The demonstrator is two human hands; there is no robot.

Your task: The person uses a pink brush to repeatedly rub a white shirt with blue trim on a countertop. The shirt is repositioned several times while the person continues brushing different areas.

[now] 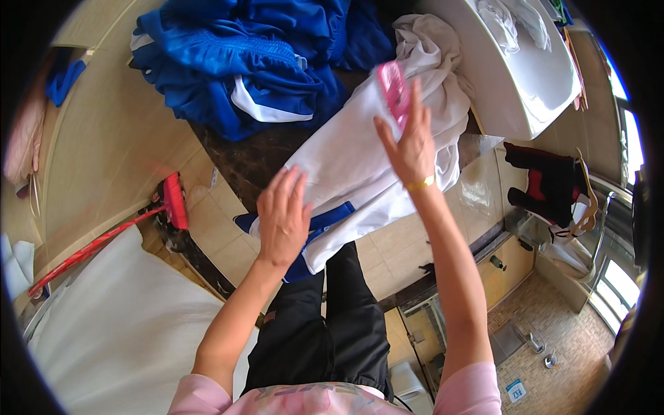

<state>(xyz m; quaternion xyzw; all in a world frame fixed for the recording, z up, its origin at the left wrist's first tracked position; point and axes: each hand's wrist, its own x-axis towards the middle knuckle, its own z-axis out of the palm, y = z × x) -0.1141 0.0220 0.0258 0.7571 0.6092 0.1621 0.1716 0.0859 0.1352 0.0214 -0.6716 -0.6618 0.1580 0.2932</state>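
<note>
A white garment with blue trim lies over a dark marble counter, its lower end hanging past the front edge. My left hand rests flat on the garment's left edge, fingers slightly apart, holding nothing. A pink scrub brush, blurred, is at the fingers of my right hand, above the upper part of the garment. The thumb and fingers of that hand are spread, and whether they grip the brush cannot be told. Blue clothing with white stripes is heaped at the counter's back left.
A white sink with white cloth in it stands at the back right. Left of the counter, a red broom leans over the tiled floor. Dark clothes hang at the right, near a metal rail.
</note>
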